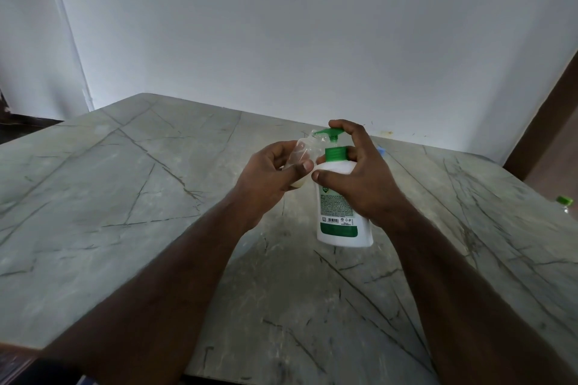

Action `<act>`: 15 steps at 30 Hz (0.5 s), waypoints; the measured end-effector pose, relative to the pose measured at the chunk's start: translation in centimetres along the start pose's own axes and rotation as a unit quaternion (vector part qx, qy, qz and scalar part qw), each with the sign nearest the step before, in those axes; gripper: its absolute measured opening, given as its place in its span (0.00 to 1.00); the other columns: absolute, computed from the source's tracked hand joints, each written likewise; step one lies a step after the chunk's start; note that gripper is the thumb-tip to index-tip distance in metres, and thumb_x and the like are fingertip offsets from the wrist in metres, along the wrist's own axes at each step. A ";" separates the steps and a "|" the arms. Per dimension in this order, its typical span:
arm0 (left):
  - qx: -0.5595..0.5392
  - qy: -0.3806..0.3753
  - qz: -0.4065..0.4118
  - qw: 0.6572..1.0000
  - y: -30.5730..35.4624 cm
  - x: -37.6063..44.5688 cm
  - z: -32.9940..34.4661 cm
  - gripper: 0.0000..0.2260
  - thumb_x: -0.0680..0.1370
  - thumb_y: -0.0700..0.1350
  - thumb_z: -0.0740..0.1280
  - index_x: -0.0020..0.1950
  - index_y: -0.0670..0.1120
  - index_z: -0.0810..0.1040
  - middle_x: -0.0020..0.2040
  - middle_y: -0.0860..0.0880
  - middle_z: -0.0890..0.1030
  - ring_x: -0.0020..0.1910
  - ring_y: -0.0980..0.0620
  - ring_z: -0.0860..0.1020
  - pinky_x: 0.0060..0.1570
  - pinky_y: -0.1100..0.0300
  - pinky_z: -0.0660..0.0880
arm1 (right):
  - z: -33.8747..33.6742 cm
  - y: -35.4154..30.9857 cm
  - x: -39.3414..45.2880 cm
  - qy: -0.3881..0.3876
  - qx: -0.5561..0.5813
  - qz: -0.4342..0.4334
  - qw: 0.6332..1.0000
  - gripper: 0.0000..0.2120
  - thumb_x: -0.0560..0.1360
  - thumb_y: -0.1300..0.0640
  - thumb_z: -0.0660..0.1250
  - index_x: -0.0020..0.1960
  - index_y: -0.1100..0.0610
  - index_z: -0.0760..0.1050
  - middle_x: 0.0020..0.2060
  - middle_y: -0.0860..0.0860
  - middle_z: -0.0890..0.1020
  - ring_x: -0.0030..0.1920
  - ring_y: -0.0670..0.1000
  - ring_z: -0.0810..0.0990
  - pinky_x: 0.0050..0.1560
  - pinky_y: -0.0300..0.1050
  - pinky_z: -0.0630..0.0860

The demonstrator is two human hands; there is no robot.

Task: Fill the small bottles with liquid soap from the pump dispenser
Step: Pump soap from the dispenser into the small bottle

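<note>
The pump dispenser point(339, 197), a white bottle with a green pump head, stands upright on the marble-patterned tabletop point(125, 197). The right hand point(359, 178) curls over it from above, a finger on the pump head and the thumb against the body, apparently to press while steadying it. Just left of the dispenser, the left hand point(272, 172) grasps a small clear bottle point(305, 150), tilted so its open mouth meets the green spout, evidently to catch the soap; a little pale liquid shows at its bottom.
</note>
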State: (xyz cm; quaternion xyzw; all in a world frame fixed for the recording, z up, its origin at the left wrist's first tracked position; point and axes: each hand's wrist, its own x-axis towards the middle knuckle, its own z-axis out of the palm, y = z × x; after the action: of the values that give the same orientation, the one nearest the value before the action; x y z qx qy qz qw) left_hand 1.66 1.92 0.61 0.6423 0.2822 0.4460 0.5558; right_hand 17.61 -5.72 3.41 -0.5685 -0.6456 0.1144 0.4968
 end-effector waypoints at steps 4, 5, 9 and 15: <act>0.005 0.003 -0.002 1.000 0.1 0.1 0.0 0.21 0.78 0.46 0.73 0.70 0.46 0.77 0.61 0.51 0.84 0.59 0.51 0.83 0.56 0.51 0.83 | 0.0 -0.1 0.0 -0.001 0.000 -0.005 1.000 0.38 0.69 0.61 0.77 0.71 0.46 0.62 0.56 0.39 0.74 0.49 0.43 0.80 0.45 0.36 0.80; 0.005 0.003 -0.003 1.000 0.1 0.1 0.1 0.21 0.78 0.46 0.73 0.70 0.46 0.77 0.61 0.51 0.84 0.59 0.51 0.83 0.56 0.51 0.83 | 0.0 -0.1 0.0 0.000 0.002 -0.006 1.000 0.37 0.69 0.61 0.77 0.71 0.46 0.63 0.55 0.39 0.74 0.49 0.44 0.80 0.45 0.36 0.80; 0.010 0.005 0.000 1.000 0.1 0.0 0.1 0.21 0.78 0.44 0.73 0.70 0.47 0.76 0.61 0.51 0.84 0.60 0.51 0.82 0.55 0.53 0.83 | -0.1 -0.1 0.0 0.003 -0.005 0.001 1.000 0.35 0.69 0.60 0.77 0.68 0.45 0.64 0.52 0.41 0.77 0.47 0.44 0.81 0.42 0.33 0.79; 0.007 0.005 0.004 1.000 -0.1 0.0 0.0 0.21 0.77 0.46 0.74 0.69 0.46 0.78 0.60 0.51 0.85 0.59 0.50 0.83 0.58 0.45 0.82 | -0.1 -0.1 -0.1 0.002 -0.008 0.000 1.000 0.37 0.68 0.60 0.77 0.70 0.44 0.63 0.53 0.38 0.76 0.47 0.42 0.81 0.42 0.32 0.79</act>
State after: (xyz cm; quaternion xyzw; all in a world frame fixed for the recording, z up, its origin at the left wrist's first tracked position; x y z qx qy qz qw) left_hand 1.62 1.91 0.53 0.6448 0.2858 0.4494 0.5482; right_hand 17.58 -5.86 3.48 -0.5727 -0.6456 0.1084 0.4933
